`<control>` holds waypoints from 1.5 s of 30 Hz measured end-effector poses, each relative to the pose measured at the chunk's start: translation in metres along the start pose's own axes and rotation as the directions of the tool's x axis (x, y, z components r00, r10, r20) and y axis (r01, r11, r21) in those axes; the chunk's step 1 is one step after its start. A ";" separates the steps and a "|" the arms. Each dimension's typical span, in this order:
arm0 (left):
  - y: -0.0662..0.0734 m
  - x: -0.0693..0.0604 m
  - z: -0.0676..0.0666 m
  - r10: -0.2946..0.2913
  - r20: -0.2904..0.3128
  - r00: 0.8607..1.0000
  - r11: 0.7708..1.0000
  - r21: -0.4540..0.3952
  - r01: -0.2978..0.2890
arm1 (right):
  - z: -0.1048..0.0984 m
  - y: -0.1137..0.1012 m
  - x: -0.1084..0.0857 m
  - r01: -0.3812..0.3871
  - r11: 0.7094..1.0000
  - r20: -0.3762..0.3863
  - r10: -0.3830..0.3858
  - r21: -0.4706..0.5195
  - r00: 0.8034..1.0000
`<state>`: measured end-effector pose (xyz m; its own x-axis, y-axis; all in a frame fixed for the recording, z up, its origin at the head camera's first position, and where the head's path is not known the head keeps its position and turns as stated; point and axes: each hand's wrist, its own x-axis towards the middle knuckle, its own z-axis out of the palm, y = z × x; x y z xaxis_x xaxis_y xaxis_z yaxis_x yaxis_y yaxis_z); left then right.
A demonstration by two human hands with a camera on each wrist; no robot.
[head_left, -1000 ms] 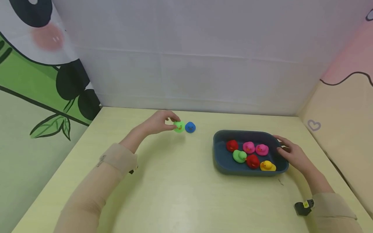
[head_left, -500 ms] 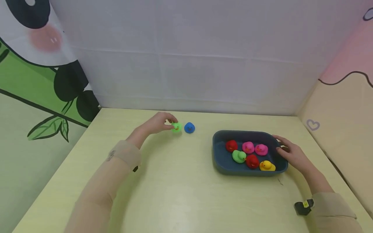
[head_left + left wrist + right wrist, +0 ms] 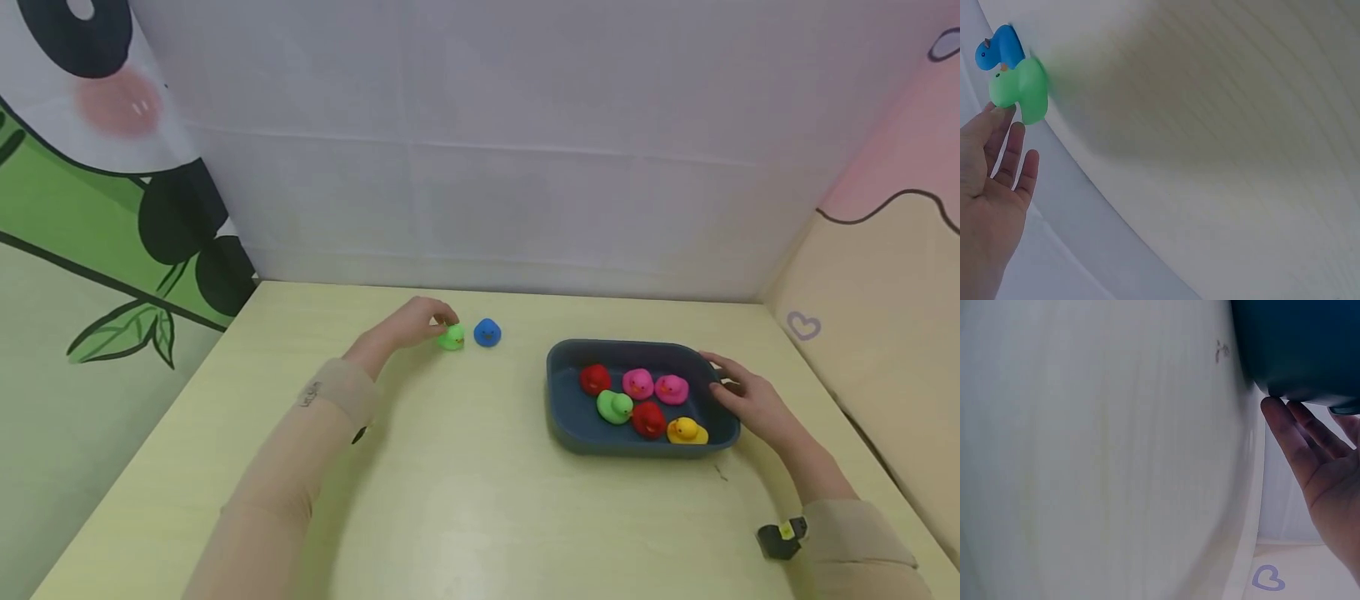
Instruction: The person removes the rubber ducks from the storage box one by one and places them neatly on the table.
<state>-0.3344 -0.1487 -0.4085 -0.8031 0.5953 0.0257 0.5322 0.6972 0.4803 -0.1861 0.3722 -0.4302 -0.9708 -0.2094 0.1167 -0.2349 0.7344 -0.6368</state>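
Observation:
Near the table's far edge, the left hand point(image 3: 412, 322) has its fingertips at the head of a light green duck point(image 3: 452, 337), which looks lightly pinched; the left wrist view shows this duck point(image 3: 1034, 90) beside a blue duck point(image 3: 1007, 49), the hand point(image 3: 997, 181) below it. That blue duck point(image 3: 487, 332) stands just right of the green one. On the right, the right hand point(image 3: 757, 408) holds the right end of a dark blue tray point(image 3: 600, 447), thumb over the rim. In the right wrist view its fingers point(image 3: 1294, 440) touch the tray's outer wall point(image 3: 1310, 350).
Inside the tray are two red ducks point(image 3: 595, 379), two pink ducks point(image 3: 638, 384), a green duck point(image 3: 615, 407) and a yellow duck point(image 3: 687, 431). A white backdrop point(image 3: 480, 208) rises behind the table point(image 3: 465, 492), with printed panels on both sides.
The left hand and the light green duck have shifted slightly left, opening a gap beside the blue duck. The green duck now faces more to the right. The right hand stays at the tray.

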 end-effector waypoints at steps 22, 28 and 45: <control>0.000 0.000 0.016 -0.163 -0.089 0.983 0.985 -0.076 0.156 | -0.001 0.000 0.002 -0.009 1.000 0.005 0.009 -0.028 1.000; 0.002 0.000 0.021 -0.204 -0.097 0.974 0.975 -0.105 0.194 | -0.001 0.000 0.002 -0.007 1.000 0.006 0.007 -0.016 1.000; -0.002 0.001 0.017 -0.130 -0.130 0.983 0.992 -0.021 0.128 | 0.002 0.002 0.003 -0.008 1.000 0.005 0.008 -0.004 1.000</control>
<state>-0.3316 -0.1423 -0.4240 -0.8933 0.4429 0.0765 0.4190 0.7591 0.4981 -0.1897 0.3716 -0.4321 -0.9726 -0.2062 0.1077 -0.2269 0.7386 -0.6348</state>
